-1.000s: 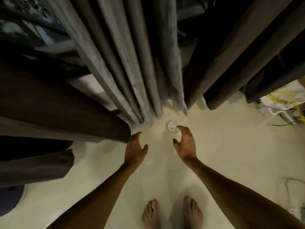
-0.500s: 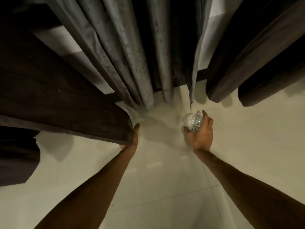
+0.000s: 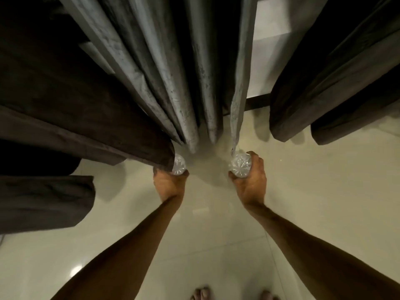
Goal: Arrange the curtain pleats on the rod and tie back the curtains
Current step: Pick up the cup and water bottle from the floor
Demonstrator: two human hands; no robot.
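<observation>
The right hand [image 3: 251,180] is curled round a clear faceted piece [image 3: 240,165], thumb under it and fingers wrapped over its far side, so only the cut face shows and what it is stays unclear. Just above that hand hangs the thin end fold of the grey curtain [image 3: 184,83], its tip touching or nearly touching the piece. The left hand [image 3: 170,185] holds a second clear piece [image 3: 179,165], thumb against its lower edge. Its fingers, and half of that piece, are hidden behind the hem of the dark curtain [image 3: 86,105], which drapes over the hand from the left. The grey pleats come down bunched between the two hands and slightly beyond them. Another dark panel [image 3: 324,83] hangs to the right of the right hand, well apart. Below the forearms, the tiled floor [image 3: 216,234] and toes [image 3: 201,294] cut off at the frame's edge.
</observation>
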